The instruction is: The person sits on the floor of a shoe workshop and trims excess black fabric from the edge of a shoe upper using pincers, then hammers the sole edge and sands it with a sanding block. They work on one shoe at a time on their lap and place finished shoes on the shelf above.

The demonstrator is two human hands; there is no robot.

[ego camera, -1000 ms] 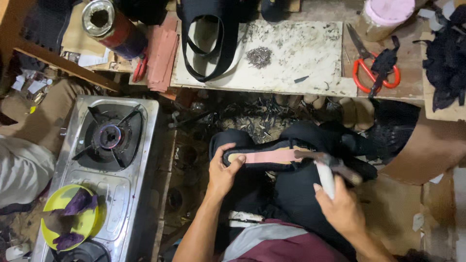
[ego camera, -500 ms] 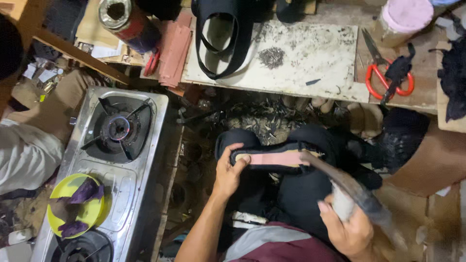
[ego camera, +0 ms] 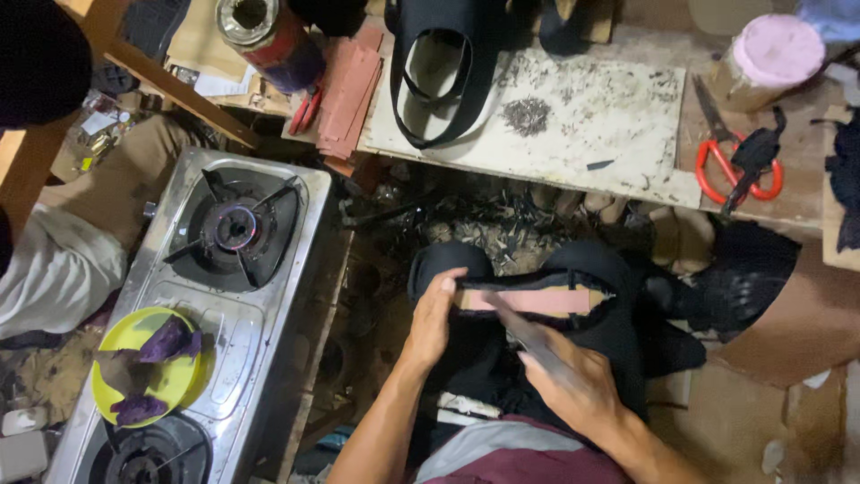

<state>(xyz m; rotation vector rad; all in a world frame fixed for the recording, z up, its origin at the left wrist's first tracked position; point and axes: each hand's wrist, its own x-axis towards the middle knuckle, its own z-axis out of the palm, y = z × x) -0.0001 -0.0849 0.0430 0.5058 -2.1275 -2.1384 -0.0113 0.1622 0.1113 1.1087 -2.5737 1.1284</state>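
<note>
Steel two-burner stove (ego camera: 215,296) at left, a yellow plate (ego camera: 134,376) with purple pieces on it. Far bench carries a pale speckled slab (ego camera: 591,116), a heap of small tacks (ego camera: 527,115), red-handled scissors (ego camera: 739,170) and a pink-lidded tub (ego camera: 775,54). On the lap, a black shoe (ego camera: 537,300), its pinkish sole up. Left hand (ego camera: 430,318) grips its left end. Right hand (ego camera: 573,381) is wrapped round a blurred hammer (ego camera: 528,336), now down on the sole after being raised half a second ago

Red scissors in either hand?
No: the red-handled scissors lie on the bench, apart from the left hand and the right hand.
</note>
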